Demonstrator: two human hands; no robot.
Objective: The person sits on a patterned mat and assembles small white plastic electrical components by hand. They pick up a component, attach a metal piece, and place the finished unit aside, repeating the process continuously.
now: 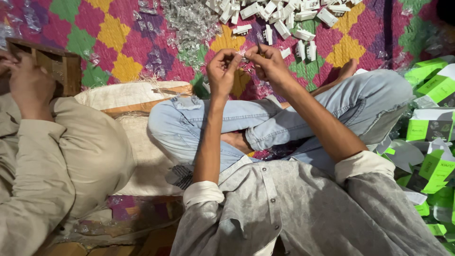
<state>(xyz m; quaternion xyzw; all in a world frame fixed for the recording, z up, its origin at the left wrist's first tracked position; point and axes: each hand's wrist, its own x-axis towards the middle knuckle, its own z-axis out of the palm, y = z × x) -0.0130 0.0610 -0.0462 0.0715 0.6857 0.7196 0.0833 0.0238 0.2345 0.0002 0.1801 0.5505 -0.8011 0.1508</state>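
Both hands: left hand [222, 68], right hand [270, 64] pinching clear wrapper [245, 53].

It was a home packing workshop on the floor — white plugs [284, 19] heaped upper centre, green-and-white boxes [433, 123] piled at right.

Item in the fingers: both hands, left hand [222, 66] and right hand [268, 64], pinch something small and clear between the fingertips; too small to tell what it is.
White plastic parts [284, 16]: the heap runs off the top edge, its full extent unseen.
Clear wrappers [187, 21]: a glittery, blurred pile; single pieces cannot be told apart.
Green and white boxes [433, 125]: the stack is cut by the right edge.
Co-worker's hand [28, 85]: at the left edge, its fingertips hidden against the wooden frame [59, 64].
Person's left foot [235, 141]: mostly tucked under the jeans.
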